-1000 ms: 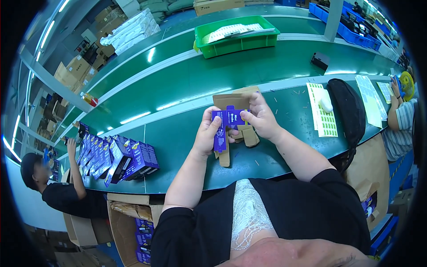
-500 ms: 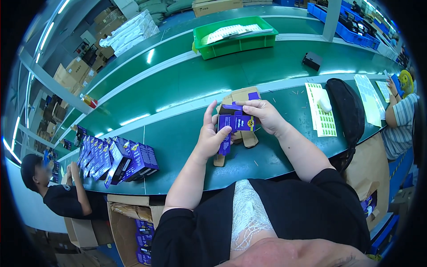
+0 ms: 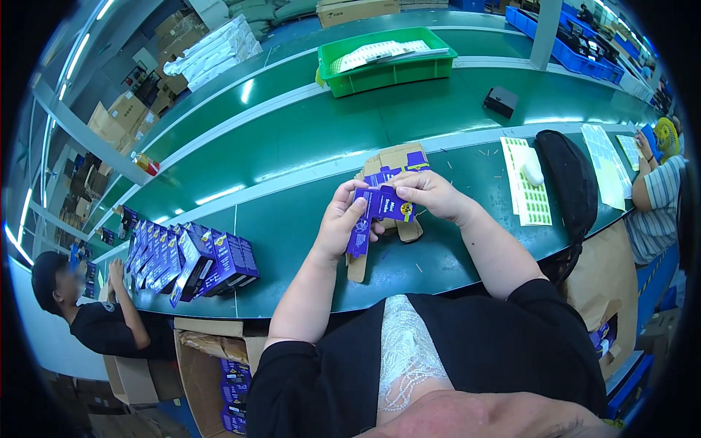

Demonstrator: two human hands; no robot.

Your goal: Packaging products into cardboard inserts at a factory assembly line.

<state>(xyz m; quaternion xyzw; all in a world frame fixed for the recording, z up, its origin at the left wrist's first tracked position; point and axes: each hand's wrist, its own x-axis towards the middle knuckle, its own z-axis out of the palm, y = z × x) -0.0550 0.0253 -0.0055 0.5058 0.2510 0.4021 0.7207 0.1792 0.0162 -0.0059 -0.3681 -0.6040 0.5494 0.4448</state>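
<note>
Over the green bench I hold a small purple carton (image 3: 374, 204) between both hands, partly folded, with flaps standing out. My left hand (image 3: 342, 225) grips its left side, thumb on the printed face. My right hand (image 3: 436, 196) pinches its upper right edge near a round yellow mark. Beneath it lie more flat purple-and-brown carton blanks (image 3: 398, 156), partly hidden by the carton and my hands.
Folded purple boxes (image 3: 230, 264) stand stacked on the left, near a co-worker (image 3: 109, 321). A green bin (image 3: 394, 75) with sheets sits beyond the belt, where a black box (image 3: 502, 102) lies. Sticker sheets (image 3: 537, 204), a white mouse (image 3: 533, 173) and a black pouch (image 3: 566, 190) are at right.
The carton has turned in my hands, and its open top flap now lies flatter. My left fingers have curled in closer. The black box has shifted left along the belt.
</note>
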